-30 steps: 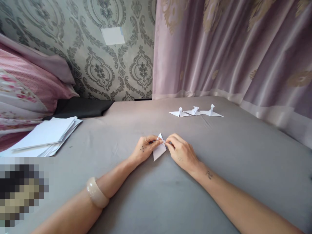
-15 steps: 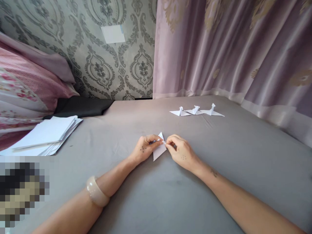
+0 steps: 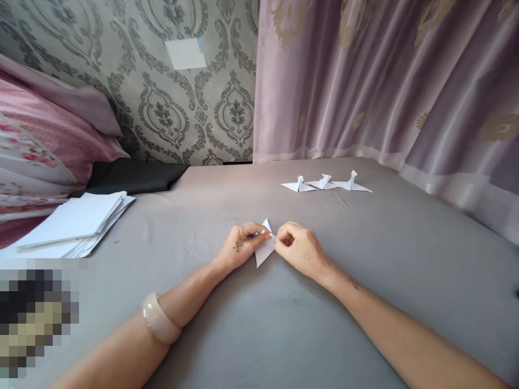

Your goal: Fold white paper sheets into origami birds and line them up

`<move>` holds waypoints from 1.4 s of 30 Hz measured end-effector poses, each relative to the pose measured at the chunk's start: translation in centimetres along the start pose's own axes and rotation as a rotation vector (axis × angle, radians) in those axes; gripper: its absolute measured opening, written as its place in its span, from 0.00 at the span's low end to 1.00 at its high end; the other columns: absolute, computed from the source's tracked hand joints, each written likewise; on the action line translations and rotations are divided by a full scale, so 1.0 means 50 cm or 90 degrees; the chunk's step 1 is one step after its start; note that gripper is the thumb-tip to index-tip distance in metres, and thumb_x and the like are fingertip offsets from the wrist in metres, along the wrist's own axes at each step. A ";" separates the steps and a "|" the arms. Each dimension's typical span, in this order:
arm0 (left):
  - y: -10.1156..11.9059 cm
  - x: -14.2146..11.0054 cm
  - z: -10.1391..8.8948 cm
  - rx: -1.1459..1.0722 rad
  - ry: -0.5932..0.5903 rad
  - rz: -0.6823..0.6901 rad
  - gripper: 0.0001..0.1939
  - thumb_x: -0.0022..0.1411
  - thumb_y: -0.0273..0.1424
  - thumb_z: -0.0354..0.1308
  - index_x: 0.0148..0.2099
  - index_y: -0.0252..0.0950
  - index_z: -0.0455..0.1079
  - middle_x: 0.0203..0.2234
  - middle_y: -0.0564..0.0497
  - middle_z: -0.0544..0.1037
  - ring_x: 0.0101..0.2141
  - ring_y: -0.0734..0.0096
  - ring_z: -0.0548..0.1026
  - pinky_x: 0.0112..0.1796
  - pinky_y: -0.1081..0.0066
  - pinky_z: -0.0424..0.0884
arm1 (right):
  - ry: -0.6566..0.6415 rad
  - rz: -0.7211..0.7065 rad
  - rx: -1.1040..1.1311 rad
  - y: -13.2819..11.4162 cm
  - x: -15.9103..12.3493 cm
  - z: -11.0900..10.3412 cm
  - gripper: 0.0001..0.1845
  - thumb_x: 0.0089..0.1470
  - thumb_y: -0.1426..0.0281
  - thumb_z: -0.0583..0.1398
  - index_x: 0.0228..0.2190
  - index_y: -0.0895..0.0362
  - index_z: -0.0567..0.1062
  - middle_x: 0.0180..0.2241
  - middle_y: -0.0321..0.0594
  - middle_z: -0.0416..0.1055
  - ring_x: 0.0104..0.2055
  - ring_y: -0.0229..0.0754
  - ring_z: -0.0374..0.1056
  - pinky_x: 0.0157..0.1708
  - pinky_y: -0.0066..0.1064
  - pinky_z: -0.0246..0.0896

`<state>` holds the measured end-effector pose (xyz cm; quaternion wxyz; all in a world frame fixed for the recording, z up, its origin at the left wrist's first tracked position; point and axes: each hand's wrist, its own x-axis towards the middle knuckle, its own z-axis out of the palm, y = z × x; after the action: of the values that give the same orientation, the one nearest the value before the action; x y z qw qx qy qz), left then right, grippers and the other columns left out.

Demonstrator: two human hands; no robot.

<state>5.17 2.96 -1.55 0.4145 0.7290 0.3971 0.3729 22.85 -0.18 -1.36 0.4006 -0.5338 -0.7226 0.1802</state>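
A folded white paper bird [image 3: 264, 253] is between my two hands, low over the grey sheet, its two pointed wings showing above and below my fingers. My left hand [image 3: 242, 246] pinches its middle between thumb and fingers. From the other side, my right hand [image 3: 299, 247] pinches a small narrow tip of the same paper, with its fingers curled in. The fingertips hide the centre of the folds. Three finished-looking white paper birds [image 3: 300, 185] stand in a row farther back on the right.
A stack of white paper [image 3: 75, 221] lies at the left, beside a black folded item [image 3: 135, 175]. Pink floral fabric [image 3: 36, 146] is heaped at the far left. Purple curtains [image 3: 344, 86] hang behind the grey sheet [image 3: 259, 335]. A pixelated patch covers the lower left corner.
My right hand's fingers have curled slightly tighter at the paper's tip. The left hand keeps its pinch, and the paper bird has barely shifted. The whole view has moved a little.
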 end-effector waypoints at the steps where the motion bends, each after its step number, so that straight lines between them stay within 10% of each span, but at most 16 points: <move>1: 0.000 0.000 0.000 -0.001 -0.001 0.001 0.08 0.60 0.34 0.59 0.34 0.35 0.76 0.31 0.50 0.79 0.35 0.69 0.75 0.36 0.75 0.68 | 0.001 0.009 -0.003 0.000 0.000 -0.001 0.07 0.47 0.75 0.57 0.20 0.54 0.66 0.26 0.33 0.71 0.26 0.34 0.63 0.29 0.27 0.57; 20: 0.006 0.003 0.005 0.005 0.002 0.044 0.07 0.59 0.32 0.59 0.31 0.36 0.75 0.31 0.51 0.79 0.35 0.70 0.74 0.38 0.74 0.67 | -0.026 0.080 0.011 -0.006 0.001 0.001 0.05 0.48 0.71 0.59 0.24 0.54 0.75 0.24 0.32 0.72 0.25 0.35 0.65 0.28 0.26 0.57; 31: -0.004 -0.002 0.006 0.261 0.065 -0.028 0.04 0.57 0.30 0.56 0.31 0.37 0.65 0.23 0.56 0.69 0.25 0.75 0.66 0.29 0.74 0.61 | 0.099 0.004 -0.027 0.019 0.011 0.001 0.10 0.55 0.74 0.54 0.38 0.54 0.73 0.36 0.38 0.73 0.35 0.39 0.69 0.35 0.29 0.61; 42: 0.034 -0.018 0.013 0.037 0.050 -0.159 0.10 0.59 0.33 0.53 0.42 0.37 0.65 0.28 0.52 0.79 0.19 0.76 0.70 0.23 0.76 0.63 | -0.079 -0.037 -0.223 -0.027 -0.016 0.011 0.10 0.55 0.61 0.60 0.36 0.53 0.75 0.39 0.39 0.73 0.44 0.45 0.65 0.43 0.36 0.55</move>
<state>5.83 1.36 -0.46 0.4203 0.6707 0.5112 0.3349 21.68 -1.32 -1.06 0.2613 -0.5621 -0.7813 0.0729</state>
